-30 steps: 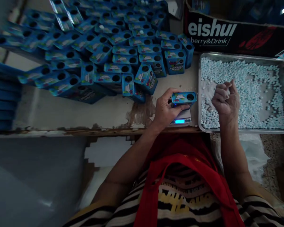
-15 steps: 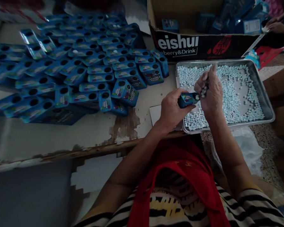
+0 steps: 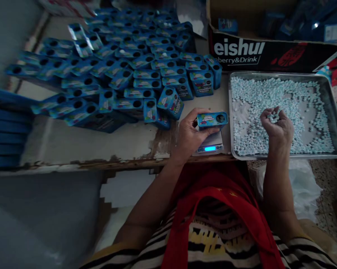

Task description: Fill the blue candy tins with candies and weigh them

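Observation:
My left hand (image 3: 190,135) grips a small blue candy box (image 3: 211,120) with a round hole in its top. The box rests on a small digital scale (image 3: 210,145) whose display glows blue. My right hand (image 3: 277,127) is closed around a handful of pale blue candies (image 3: 273,116), hovering over a metal tray (image 3: 335,112). The tray is filled with several loose pale blue candies (image 3: 255,101). The two hands are apart, the right one to the right of the box.
Many open blue candy boxes (image 3: 123,74) crowd the worn table (image 3: 101,136) at the left and back. A cardboard carton (image 3: 269,52) with more boxes stands behind the tray. Stacked blue flat items (image 3: 4,127) lie at far left. A red apron (image 3: 213,209) hangs below.
The box came down from beside my right hand onto the scale. My right hand moved away over the tray and now holds a scoop of candies.

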The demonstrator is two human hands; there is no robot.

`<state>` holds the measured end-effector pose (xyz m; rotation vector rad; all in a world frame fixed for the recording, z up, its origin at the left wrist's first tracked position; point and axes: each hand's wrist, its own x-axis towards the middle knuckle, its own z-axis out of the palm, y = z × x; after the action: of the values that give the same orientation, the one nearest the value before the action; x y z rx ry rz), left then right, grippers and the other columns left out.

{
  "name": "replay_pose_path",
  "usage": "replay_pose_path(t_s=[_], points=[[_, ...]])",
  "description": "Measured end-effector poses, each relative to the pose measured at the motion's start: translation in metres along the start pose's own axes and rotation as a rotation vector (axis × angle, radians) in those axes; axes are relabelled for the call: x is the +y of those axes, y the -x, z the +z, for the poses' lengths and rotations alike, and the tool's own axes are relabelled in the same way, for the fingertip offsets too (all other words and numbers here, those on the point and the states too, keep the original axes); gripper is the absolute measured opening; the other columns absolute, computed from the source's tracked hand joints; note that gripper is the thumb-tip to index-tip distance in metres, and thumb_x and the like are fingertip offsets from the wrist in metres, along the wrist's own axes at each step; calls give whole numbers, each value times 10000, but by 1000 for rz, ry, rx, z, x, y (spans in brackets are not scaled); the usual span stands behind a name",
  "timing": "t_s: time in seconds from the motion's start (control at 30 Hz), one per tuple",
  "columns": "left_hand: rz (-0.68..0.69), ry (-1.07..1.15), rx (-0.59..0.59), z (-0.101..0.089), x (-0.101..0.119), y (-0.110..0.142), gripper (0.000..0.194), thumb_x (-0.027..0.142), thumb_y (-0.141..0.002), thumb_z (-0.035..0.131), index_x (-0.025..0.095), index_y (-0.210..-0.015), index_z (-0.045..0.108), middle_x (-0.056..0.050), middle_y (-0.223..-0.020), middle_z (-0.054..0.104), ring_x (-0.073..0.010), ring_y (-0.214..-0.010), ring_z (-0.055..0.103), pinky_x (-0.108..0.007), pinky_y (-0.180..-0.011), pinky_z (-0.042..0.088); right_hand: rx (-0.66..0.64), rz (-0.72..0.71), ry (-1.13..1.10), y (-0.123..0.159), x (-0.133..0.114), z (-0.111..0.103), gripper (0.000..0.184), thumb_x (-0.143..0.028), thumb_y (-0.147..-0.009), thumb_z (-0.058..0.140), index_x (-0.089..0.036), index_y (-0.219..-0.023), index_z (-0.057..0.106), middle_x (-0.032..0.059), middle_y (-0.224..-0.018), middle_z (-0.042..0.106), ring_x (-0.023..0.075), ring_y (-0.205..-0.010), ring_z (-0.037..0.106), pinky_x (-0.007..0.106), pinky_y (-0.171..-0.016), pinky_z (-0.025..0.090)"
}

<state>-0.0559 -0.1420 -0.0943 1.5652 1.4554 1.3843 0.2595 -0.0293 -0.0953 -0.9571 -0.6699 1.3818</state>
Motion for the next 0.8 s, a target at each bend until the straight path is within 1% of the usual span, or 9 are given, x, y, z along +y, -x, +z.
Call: replay_pose_path(t_s=[0.1,0.17,0.27,0.33,0.4,0.47,0.6,0.67,0.8], points=[[4,-57,13,-24,-8,5,430,356,-823,987,249,-1161,742,1,-1022,781,-202,-906,763,-315,-823,646,-16,72,166,15,4,-2,263,-489,-946,782,-274,-835,680,-10,-803,696,184,-772,698,328,-712,613],[77,-125,-11,-32,-5,3,376,299,-850,952,265,-1170,758,-12,-1068,792,-228,-981,765,-352,-900,651,-59,18,407,26,-2,3,292,-562,-924,794,-276,-894,746,16,-927,767,204,-892,745,364,-824,644],[308,-236,-106,-29,11,-11,308,186,-931,818,313,-1210,787,-29,-1158,810,-276,-1110,750,-471,-1083,621,-72,-232,870,39,-14,16,446,-711,-968,730,-271,-960,806,78,-1178,818,285,-1251,741,476,-1098,605],[460,-290,-149,-15,28,-23,348,121,-975,706,345,-1226,795,-16,-1208,817,-287,-1157,738,-588,-1239,527,-86,-298,955,46,-15,27,593,-824,-1010,589,-280,-1081,811,104,-1336,803,321,-1415,677,545,-1189,559],[539,-296,-175,7,46,-35,334,121,-1010,665,361,-1201,798,-3,-1216,816,-286,-1204,731,-679,-1362,375,-155,-195,783,53,-8,38,728,-914,-1011,438,-293,-1203,768,120,-1374,795,329,-1389,696,577,-1152,594],[557,-265,-250,30,62,-45,241,172,-1040,683,365,-1133,795,2,-1168,810,-279,-1227,732,-702,-1408,291,-218,-16,507,60,5,47,747,-929,-990,430,-285,-1227,727,129,-1318,807,326,-1279,743,574,-1084,643],[530,-266,-463,59,64,-58,175,218,-1067,666,350,-1038,777,-3,-1091,795,-264,-1207,727,-658,-1380,351,-110,192,45,68,37,55,533,-764,-1003,585,-256,-1111,706,107,-1094,816,306,-1130,766,511,-986,698],[487,-285,-428,63,53,-60,158,238,-1071,670,344,-1054,786,-12,-1091,797,-266,-1184,710,-623,-1343,389,-21,277,-103,66,48,58,401,-649,-1024,623,-254,-1053,685,83,-999,801,287,-1056,765,470,-912,717],[480,-312,-182,60,35,-54,144,288,-1039,753,346,-1149,827,-34,-1178,815,-286,-1162,682,-548,-1249,437,113,470,-341,57,52,63,182,-399,-1089,582,-246,-1011,644,35,-920,774,212,-875,738,372,-814,724]])
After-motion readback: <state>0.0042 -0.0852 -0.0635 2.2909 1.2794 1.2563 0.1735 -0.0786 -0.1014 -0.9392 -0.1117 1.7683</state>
